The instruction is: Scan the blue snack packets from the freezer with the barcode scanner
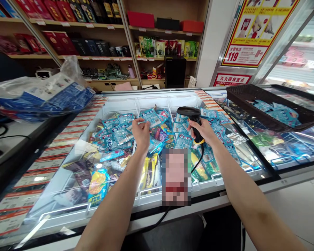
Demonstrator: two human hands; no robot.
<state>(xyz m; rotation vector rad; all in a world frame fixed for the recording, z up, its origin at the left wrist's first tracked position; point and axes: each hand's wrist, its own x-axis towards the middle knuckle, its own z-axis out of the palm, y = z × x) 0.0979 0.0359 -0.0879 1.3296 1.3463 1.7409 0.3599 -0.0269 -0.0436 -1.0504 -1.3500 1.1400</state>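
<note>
My right hand (202, 130) is wrapped round the handle of a black-and-yellow barcode scanner (189, 112), whose head points left. A dark cable (199, 161) runs down from the scanner's grip. My left hand (141, 134) is closed with its fingertips curled in; what they pinch, if anything, I cannot make out. Just beyond it lies a small blue packet (152, 119) with its barcode side up. Many similar blue packets (121, 135) are spread around both hands over the glass-topped chest freezer (138, 200).
A brown basket (231, 91) holding more blue packets rests on the freezer's right side. A blue-and-white plastic bag bundle (49, 96) lies at the left. Price labels (51, 164) line the left edge. Shelves with boxed goods (94, 24) stand behind. A pixelated patch covers the front middle.
</note>
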